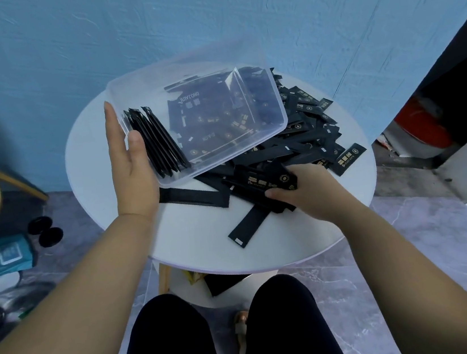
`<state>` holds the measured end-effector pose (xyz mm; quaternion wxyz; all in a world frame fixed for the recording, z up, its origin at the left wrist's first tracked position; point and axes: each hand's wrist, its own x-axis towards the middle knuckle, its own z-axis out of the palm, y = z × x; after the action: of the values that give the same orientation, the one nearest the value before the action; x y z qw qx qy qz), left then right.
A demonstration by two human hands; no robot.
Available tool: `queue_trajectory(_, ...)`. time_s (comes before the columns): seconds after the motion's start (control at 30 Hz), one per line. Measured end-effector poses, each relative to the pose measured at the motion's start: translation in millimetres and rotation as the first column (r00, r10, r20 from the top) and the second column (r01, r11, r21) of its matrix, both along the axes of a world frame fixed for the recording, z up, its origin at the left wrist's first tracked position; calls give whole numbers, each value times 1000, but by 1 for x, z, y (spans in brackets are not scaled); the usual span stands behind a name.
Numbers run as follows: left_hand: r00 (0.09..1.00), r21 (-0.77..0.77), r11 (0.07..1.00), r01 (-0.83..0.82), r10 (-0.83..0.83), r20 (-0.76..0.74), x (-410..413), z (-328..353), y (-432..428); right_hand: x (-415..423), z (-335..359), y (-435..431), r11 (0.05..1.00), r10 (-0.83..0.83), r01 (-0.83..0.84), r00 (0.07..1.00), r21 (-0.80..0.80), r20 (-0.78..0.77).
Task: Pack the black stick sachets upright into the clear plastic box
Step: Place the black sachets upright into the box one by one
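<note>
The clear plastic box (257,99) is tilted up above the round white table (100,164), its open side toward me. My left hand (128,164) holds its left wall, thumb inside against several black stick sachets (159,142) standing on edge there. A heap of loose black sachets (309,134) lies on the table under and right of the box. My right hand (303,194) grips a small bundle of sachets (269,185) at the heap's near edge. One sachet (247,225) lies alone nearer to me.
A blue wall rises behind the table. On the floor at left lie a teal packet (9,254), black round lids (45,231) and other clutter. A wooden leg (164,278) and a dark item sit under the table. My knees are below.
</note>
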<state>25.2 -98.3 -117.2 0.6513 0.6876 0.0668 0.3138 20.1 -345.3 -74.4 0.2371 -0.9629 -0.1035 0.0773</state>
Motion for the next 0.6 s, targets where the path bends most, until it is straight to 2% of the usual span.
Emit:
queue_trajectory(0.13,1000,5,1000,-6,6,-7,0,-1,1,0,-3,4,999,-17,16,1000,37,15)
queue_trajectory(0.27,1000,-12,1000,9,-9,-6,0,-1,1,-1,-1,10,997,36,-31,997,-72,71)
queue_trajectory(0.33,1000,-5,1000,8,-8,-6,0,-1,1,-4,6,8,998,42,-39,996,-43,80)
queue_trajectory(0.43,1000,7,1000,20,-20,6,0,-2,2,-10,22,4,985,35,-42,998,169,42)
queue_trajectory(0.5,1000,-3,1000,29,-29,-4,0,-1,1,-13,34,11,929,66,-57,998,367,-12)
queue_trajectory(0.6,1000,2,1000,26,-26,-2,-3,1,0,-8,47,35,826,127,-101,992,554,-9)
